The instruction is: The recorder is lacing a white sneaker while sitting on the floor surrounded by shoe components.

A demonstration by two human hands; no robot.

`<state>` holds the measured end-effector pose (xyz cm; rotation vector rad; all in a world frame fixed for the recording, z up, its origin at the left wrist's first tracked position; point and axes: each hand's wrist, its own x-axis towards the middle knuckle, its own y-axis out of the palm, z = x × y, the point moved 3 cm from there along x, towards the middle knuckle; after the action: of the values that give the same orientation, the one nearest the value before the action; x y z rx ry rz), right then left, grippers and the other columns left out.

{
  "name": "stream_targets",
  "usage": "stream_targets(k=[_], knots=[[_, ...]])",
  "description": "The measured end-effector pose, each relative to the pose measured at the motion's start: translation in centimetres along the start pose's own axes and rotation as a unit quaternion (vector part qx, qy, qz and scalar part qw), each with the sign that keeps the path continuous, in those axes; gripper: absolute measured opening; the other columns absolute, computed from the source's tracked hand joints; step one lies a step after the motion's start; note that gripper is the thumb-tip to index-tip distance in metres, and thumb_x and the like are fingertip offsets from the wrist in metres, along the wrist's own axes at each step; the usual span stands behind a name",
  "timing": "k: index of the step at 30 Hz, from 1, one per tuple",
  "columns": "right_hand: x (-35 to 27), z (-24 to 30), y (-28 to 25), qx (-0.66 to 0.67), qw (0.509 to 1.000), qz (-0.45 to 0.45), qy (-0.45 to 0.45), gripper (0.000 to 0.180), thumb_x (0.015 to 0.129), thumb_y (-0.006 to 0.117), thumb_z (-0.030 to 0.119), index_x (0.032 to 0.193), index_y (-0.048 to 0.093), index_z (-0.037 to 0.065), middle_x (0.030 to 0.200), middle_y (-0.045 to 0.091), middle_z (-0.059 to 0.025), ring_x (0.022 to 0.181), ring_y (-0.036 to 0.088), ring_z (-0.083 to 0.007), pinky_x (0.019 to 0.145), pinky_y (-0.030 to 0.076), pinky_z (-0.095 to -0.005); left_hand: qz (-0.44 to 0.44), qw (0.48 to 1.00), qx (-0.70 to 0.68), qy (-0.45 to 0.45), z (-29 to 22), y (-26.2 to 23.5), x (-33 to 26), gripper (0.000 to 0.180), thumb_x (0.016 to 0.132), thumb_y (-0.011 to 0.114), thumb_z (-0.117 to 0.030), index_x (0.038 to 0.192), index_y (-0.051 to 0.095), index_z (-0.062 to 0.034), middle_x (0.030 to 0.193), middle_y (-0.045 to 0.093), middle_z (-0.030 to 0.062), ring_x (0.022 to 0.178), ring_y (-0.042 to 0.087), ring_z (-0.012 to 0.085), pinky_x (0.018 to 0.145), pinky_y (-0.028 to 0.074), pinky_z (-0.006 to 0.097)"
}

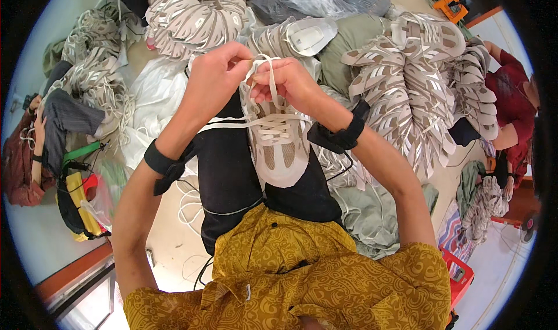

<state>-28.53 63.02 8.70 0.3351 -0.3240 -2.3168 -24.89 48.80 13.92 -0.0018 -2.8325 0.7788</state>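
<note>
A beige and white shoe upper (280, 155) lies across my black-trousered thighs, its rounded toe pointing toward me. White shoelace (224, 122) crosses its front in several rows and trails out to the left. Above the upper's far end, my left hand (214, 80) pinches the lace between thumb and fingertips. Close beside it, my right hand (290, 85) has its fingers curled, with a strand of the lace looping over them. The fingertips of both hands almost meet, and the eyelets beneath them are partly hidden. Each wrist wears a black strap.
Nested shoe uppers stand in piles at the far left (195, 22) and right (407, 92). White plastic sheeting (154, 97) lies left of my legs, grey bags (325, 2) at the back. Co-workers sit at the left (26, 150) and right (514, 103). A red crate (459, 278) is at lower right.
</note>
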Motion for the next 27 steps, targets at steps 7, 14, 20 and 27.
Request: stream_targets(k=[7, 14, 20, 27], knots=[[-0.3, 0.9, -0.3, 0.003, 0.991, -0.019, -0.132, 0.016, 0.081, 0.054, 0.011, 0.083, 0.060, -0.003, 0.076, 0.062, -0.0106, 0.069, 0.059, -0.0155, 0.065, 0.046, -0.0252, 0.010, 0.999, -0.019, -0.032, -0.1, 0.0, -0.4, 0.013, 0.077, 0.054, -0.009, 0.084, 0.059, 0.0006, 0.070, 0.062, 0.0084, 0.063, 0.059, 0.0150, 0.060, 0.046, 0.027], [-1.0, 0.9, -1.0, -0.011, 1.000, -0.030, 0.002, 0.012, 0.078, 0.055, 0.011, 0.077, 0.060, 0.000, 0.067, 0.061, -0.0069, 0.059, 0.056, -0.0115, 0.057, 0.042, -0.0211, -0.085, 0.971, 0.199, 0.104, 1.8, -4.1, -2.1, 0.005, 0.077, 0.055, -0.006, 0.078, 0.055, -0.0013, 0.071, 0.059, 0.0120, 0.062, 0.059, 0.0247, 0.057, 0.046, 0.031], [-1.7, 2.0, -4.3, -0.111, 0.990, -0.084, -0.024, 0.012, 0.080, 0.058, 0.013, 0.078, 0.060, 0.001, 0.066, 0.060, -0.0050, 0.059, 0.056, -0.0100, 0.055, 0.042, -0.0209, -0.079, 0.913, 0.386, 0.104, 4.6, -7.7, -4.1, 0.005, 0.077, 0.055, -0.005, 0.081, 0.052, -0.0039, 0.074, 0.057, 0.0108, 0.069, 0.057, 0.0294, 0.059, 0.044, 0.036], [-1.6, 0.5, -4.5, -0.011, 0.996, -0.093, -0.004, 0.012, 0.082, 0.056, 0.014, 0.081, 0.061, 0.002, 0.069, 0.061, -0.0047, 0.060, 0.057, -0.0098, 0.053, 0.042, -0.0209, 0.029, 0.926, 0.260, 0.272, 0.8, 0.7, -6.0, 0.022, 0.069, 0.059, -0.002, 0.091, 0.058, -0.0030, 0.083, 0.060, 0.0120, 0.071, 0.059, 0.0267, 0.064, 0.049, 0.033]])
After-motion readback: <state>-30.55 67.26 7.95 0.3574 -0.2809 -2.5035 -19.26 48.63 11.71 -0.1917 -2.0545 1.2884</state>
